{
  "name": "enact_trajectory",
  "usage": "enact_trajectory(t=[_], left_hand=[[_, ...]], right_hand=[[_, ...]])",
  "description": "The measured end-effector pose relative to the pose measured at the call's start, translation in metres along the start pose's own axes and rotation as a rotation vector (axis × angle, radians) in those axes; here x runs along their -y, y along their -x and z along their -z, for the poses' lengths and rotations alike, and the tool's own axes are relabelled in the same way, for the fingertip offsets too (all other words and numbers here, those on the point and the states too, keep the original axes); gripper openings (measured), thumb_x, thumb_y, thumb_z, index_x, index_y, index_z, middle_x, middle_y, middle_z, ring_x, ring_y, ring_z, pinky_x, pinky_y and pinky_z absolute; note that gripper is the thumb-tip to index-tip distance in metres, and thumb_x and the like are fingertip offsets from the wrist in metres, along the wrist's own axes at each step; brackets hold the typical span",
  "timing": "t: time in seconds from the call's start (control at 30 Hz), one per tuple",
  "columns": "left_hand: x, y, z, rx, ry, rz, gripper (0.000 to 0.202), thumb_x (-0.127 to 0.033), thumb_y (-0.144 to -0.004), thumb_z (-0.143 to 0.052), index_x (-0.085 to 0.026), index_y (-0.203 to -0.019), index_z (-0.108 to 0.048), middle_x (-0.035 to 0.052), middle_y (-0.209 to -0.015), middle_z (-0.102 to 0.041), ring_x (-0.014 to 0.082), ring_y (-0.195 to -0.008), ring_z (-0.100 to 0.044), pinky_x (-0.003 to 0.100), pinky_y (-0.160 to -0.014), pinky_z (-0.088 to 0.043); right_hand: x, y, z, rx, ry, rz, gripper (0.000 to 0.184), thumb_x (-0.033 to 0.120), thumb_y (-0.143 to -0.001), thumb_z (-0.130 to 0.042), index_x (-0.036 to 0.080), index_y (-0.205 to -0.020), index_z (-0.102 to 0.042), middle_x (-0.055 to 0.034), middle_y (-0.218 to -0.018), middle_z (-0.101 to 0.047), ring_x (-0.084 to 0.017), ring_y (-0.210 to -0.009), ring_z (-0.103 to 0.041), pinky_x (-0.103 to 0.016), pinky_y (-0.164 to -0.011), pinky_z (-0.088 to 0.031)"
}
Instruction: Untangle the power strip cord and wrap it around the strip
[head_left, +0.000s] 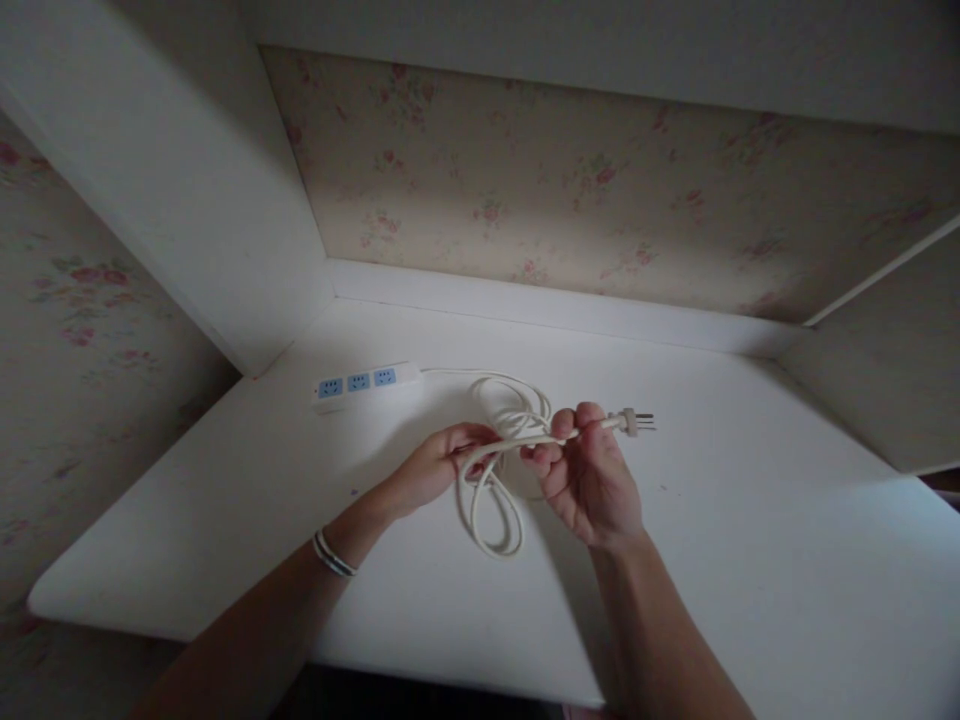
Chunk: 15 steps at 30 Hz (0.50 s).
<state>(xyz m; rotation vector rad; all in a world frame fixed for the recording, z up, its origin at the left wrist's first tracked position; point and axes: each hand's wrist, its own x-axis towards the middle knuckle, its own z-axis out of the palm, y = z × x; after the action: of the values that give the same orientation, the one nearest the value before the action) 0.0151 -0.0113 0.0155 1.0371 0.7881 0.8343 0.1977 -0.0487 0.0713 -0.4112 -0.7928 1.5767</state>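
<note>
A white power strip with blue sockets lies on the white desk toward the back left. Its white cord runs from the strip into loose loops held above the desk. My left hand is closed around the bundle of loops, a bracelet on its wrist. My right hand pinches the cord close to its end, and the three-pin plug sticks out to the right past my fingers.
The desk sits in a corner alcove. Floral wallpaper covers the back wall, and a white panel closes the left side. A slanted white surface rises at the right. The desk's front edge runs below my forearms.
</note>
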Motion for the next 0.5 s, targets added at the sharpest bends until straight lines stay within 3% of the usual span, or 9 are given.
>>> enact_trajectory(t=[0.1,0.17,0.3,0.4,0.5], left_hand=[[-0.004,0.003,0.000,0.030,-0.012,-0.005,0.033,-0.041,-0.081,-0.067,-0.016,-0.102,-0.065,0.0100,-0.099,-0.070,0.0214,-0.092,-0.066,0.035,-0.084,-0.050],[-0.008,0.007,0.002,0.109,-0.057,-0.041,0.034,-0.045,-0.086,-0.060,-0.016,-0.102,-0.066,0.0120,-0.104,-0.069,0.0223,-0.097,-0.065,0.037,-0.089,-0.049],[-0.011,0.016,0.003,0.292,-0.304,-0.074,0.036,-0.040,-0.084,-0.063,-0.018,-0.113,-0.065,0.0118,-0.105,-0.068,0.0187,-0.089,-0.064,0.031,-0.078,-0.050],[-0.005,0.017,0.000,0.290,-0.475,-0.038,0.042,-0.035,-0.080,-0.067,-0.019,-0.118,-0.062,0.0103,-0.099,-0.069,0.0172,-0.082,-0.063,0.027,-0.069,-0.050],[0.003,0.012,-0.001,0.189,-0.522,-0.030,0.045,-0.033,-0.082,-0.064,-0.016,-0.123,-0.057,0.0097,-0.092,-0.069,0.0192,-0.082,-0.065,0.029,-0.069,-0.051]], right_hand=[[0.015,-0.007,0.011,-0.150,-0.058,0.151,0.013,0.033,-0.083,-0.070,0.029,-0.090,-0.060,0.0096,-0.087,-0.065,-0.006,-0.071,-0.069,-0.023,-0.077,-0.059],[0.024,-0.010,0.020,-0.230,-0.073,0.246,0.006,0.030,-0.084,-0.068,0.029,-0.087,-0.062,0.0096,-0.087,-0.066,-0.005,-0.072,-0.068,-0.022,-0.079,-0.059],[0.035,-0.014,0.034,-0.277,-0.110,0.352,0.008,0.024,-0.082,-0.070,0.028,-0.084,-0.063,0.0117,-0.086,-0.067,-0.001,-0.073,-0.067,-0.017,-0.082,-0.057],[0.033,-0.015,0.035,-0.277,-0.131,0.331,0.011,0.025,-0.080,-0.072,0.028,-0.085,-0.063,0.0132,-0.084,-0.067,0.001,-0.073,-0.065,-0.014,-0.082,-0.056],[0.026,-0.014,0.028,-0.251,-0.158,0.227,0.007,0.028,-0.084,-0.068,0.027,-0.086,-0.061,0.0118,-0.080,-0.064,0.001,-0.062,-0.062,-0.013,-0.076,-0.057]])
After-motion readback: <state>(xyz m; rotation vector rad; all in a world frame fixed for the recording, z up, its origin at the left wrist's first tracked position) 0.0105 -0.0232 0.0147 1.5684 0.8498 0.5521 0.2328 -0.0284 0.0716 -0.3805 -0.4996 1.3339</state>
